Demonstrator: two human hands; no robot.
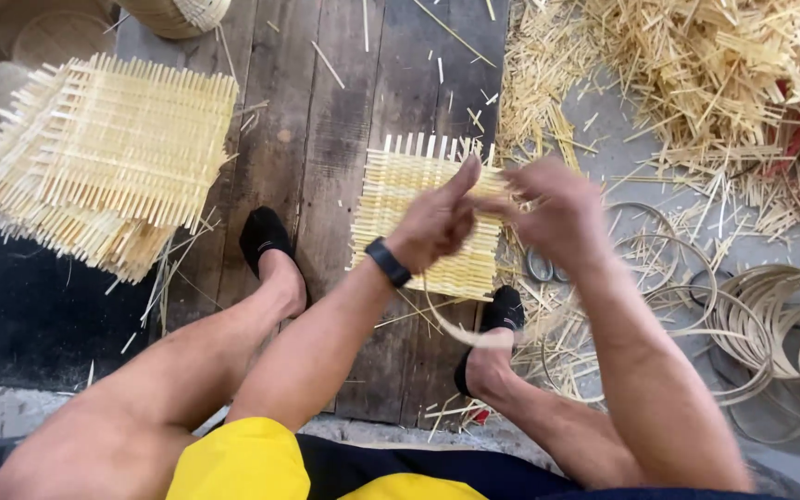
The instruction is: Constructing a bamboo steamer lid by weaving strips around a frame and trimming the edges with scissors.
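A square woven bamboo mat (398, 194) lies on the dark wooden boards between my feet. My left hand (437, 222), with a black wristband, and my right hand (557, 215) meet above the mat's right edge. Both pinch a thin curved bamboo strip (460, 331) that loops down toward my right foot. The right hand is blurred by motion. My feet wear black socks.
A stack of finished woven mats (104, 157) sits at the left. Bamboo hoops (780, 315) lie at the right, scissors (541, 267) beside the mat, and a heap of bamboo slivers (715, 83) fills the upper right. Round baskets (182, 14) stand at the top left.
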